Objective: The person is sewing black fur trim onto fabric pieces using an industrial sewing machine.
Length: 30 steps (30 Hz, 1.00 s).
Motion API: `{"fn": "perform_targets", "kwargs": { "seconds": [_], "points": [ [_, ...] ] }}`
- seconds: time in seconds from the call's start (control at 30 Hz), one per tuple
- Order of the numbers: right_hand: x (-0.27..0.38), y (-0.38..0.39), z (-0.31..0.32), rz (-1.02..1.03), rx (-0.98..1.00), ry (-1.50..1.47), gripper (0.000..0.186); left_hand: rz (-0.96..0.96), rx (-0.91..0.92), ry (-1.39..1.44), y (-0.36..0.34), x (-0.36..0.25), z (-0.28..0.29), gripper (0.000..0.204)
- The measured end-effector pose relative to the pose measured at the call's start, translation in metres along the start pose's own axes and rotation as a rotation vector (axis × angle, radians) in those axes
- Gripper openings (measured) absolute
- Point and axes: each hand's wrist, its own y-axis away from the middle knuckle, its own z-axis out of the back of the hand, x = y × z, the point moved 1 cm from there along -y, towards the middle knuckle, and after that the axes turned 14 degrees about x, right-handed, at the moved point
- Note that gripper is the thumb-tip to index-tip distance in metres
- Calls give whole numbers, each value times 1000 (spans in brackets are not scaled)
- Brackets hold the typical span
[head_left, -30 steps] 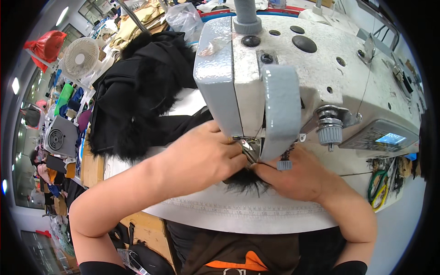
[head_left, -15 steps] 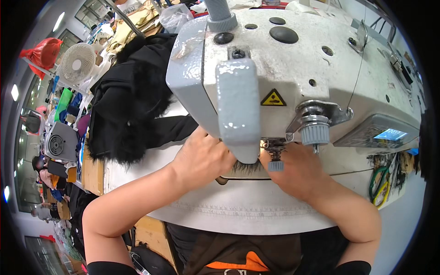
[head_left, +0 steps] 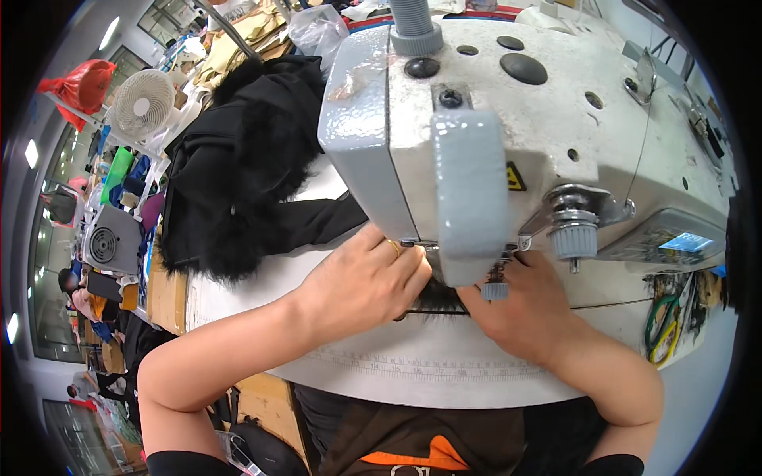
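Black fur fabric [head_left: 238, 182]; grey sewing machine [head_left: 548, 127]

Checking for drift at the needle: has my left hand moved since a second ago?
No real shift: the left hand stays pressed on the dark fabric just left of the sewing machine head; the camera moved instead.

Black furry fabric [head_left: 440, 297] lies flat (mostly hidden) under the machine head.
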Motion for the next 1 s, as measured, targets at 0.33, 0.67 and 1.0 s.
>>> {"fn": "perform_targets", "kwargs": {
  "seconds": [0.33,0.67,1.0],
  "points": [
    [-8,-1,4,-184,143,-45,30,144,-34,40,-10,-20,-38,10],
    [-18,0,5,8,43,-89,33,208,23,78,-7,-19,-25,9],
    [-11,2,2,31,63,-75,47,184,183,31,-9,-13,-12,24]
  ]
}}
